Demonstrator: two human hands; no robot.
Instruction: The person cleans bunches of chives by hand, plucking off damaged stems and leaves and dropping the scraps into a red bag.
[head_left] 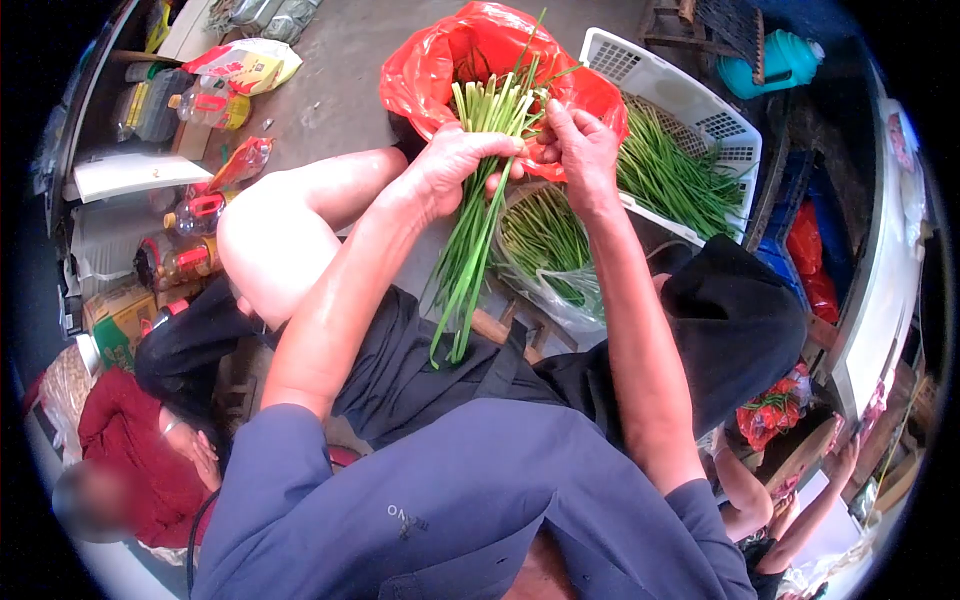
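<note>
My left hand (455,165) is closed round a bunch of garlic chives (470,235), thumb across the stalks. Their pale cut ends point up and away from me, and the green leaves hang down over my lap. Beside the cut ends, my right hand (580,150) is pinched, apparently on a thin chive at the bunch's edge; its fingertips are partly hidden. Just beyond both hands, a red plastic bag (415,85) stands wide open, with some green strands inside. Below my right wrist sits a clear plastic bag (575,310) with more chives in it.
A white plastic basket (735,135) of chives stands right of the red bag. Further right are a teal jug (785,62) and a blue crate (785,225). Bottles (210,108) line the left side. Other people sit at lower left, in a red sleeve (120,425), and lower right.
</note>
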